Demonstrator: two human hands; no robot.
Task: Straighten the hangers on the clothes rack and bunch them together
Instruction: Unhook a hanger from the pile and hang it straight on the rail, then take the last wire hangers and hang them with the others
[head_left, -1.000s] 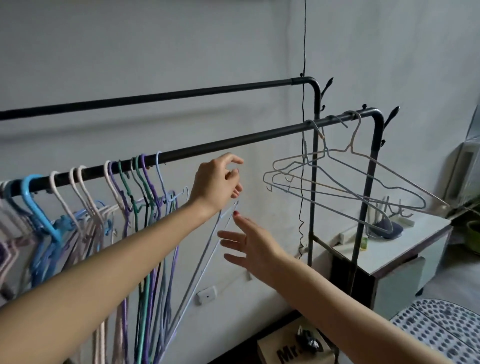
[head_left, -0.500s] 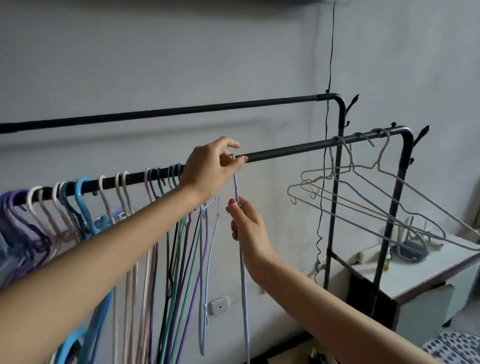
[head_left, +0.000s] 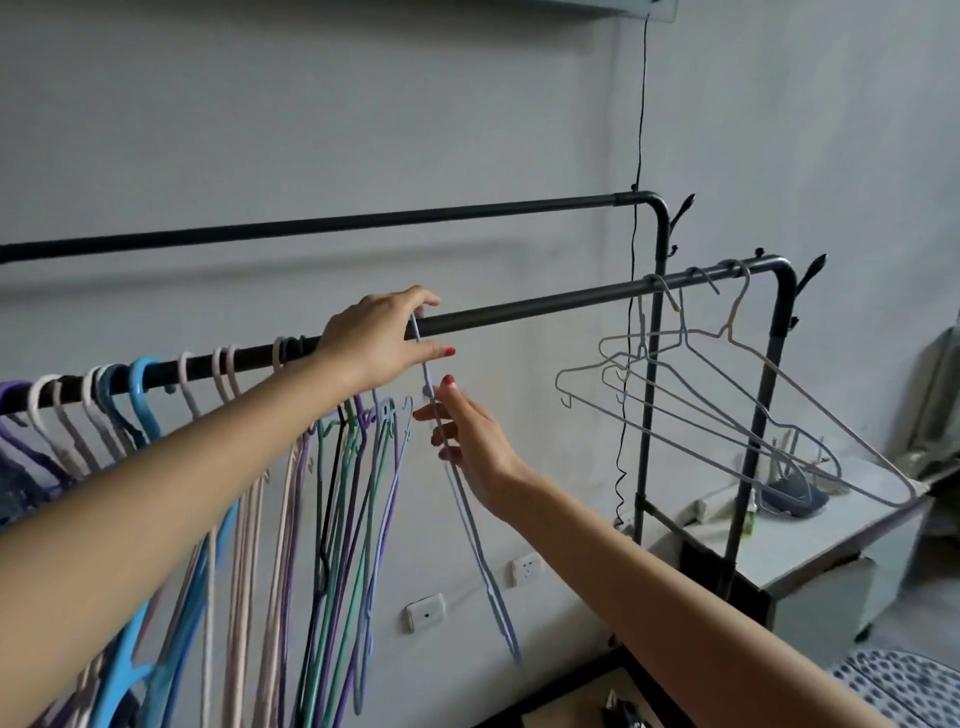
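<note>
Here, by size:
Rack (head_left: 519, 312): black, two rails, front one carrying every hanger.
Bunched hangers (head_left: 332, 493): packed along the front rail's left part, hanging straight.
Loose hangers (head_left: 727, 415): three pale wire ones at the right end, skewed.
Blue hanger (head_left: 467, 509): hooked mid-rail, edge-on.
Left hand (head_left: 379, 338): pinching its hook at the rail.
Right hand (head_left: 467, 436): fingers loosely extended, touching its neck.
</note>
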